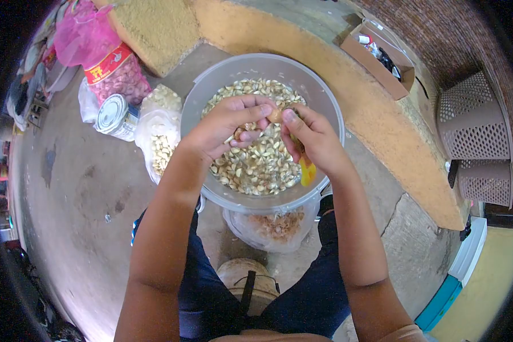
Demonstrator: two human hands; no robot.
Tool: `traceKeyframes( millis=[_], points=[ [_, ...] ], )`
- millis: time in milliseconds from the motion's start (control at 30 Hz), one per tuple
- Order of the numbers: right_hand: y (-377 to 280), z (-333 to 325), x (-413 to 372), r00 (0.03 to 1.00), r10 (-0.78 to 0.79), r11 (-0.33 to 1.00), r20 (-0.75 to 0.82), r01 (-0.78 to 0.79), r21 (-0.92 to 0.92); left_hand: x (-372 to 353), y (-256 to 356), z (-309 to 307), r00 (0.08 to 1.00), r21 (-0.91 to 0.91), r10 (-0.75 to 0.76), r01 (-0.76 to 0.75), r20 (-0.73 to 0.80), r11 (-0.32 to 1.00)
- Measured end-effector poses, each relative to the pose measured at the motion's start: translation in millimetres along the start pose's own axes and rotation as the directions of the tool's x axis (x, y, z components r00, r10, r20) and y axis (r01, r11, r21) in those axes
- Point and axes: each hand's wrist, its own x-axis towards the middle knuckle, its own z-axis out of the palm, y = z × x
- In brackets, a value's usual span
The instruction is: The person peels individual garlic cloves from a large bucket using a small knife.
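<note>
Above a big grey tub (191, 114) my hands meet fingertip to fingertip. My left hand (231, 125) pinches a brownish garlic clove (275, 115) between thumb and finger, with more cloves partly visible in its curled fingers. My right hand (313, 134) is closed around a small knife with a yellow handle (308, 172), which sticks out below the palm; its blade is mostly hidden. The right thumb and fingertips touch the same clove. Many peeled garlic cloves (253, 165) lie in the tub under my hands, apparently in water.
A clear bag of brown peelings (279, 225) sits below the tub. To the left stand a white bag of cloves (161, 149), a tin can (117, 117) and a pink mesh sack (119, 77). A raised ledge (376, 131) with a cardboard box (376, 60) curves behind the tub.
</note>
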Motion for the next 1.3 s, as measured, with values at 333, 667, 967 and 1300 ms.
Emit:
traceKeyframes(
  millis=[333,667,967,1300],
  points=[
    [1,8,0,0.998,-0.007,1.000,-0.067,0.006,-0.023,1,-3,3,0.999,0.036,0.019,-0.017,-0.050,0.999],
    [7,10,3,0.979,-0.061,0.984,-0.195,0.027,-0.174,5,-7,17,0.958,0.172,0.152,-0.112,-0.243,0.979],
    [15,24,9,0.931,-0.232,0.849,-0.283,0.052,-0.525,10,-17,25,0.932,-0.110,0.122,-0.169,-0.342,0.979],
    [7,6,10,0.936,-0.100,0.993,-0.339,0.116,0.026,11,-16,17,0.977,-0.075,0.084,-0.100,-0.194,0.992]
  ],
)
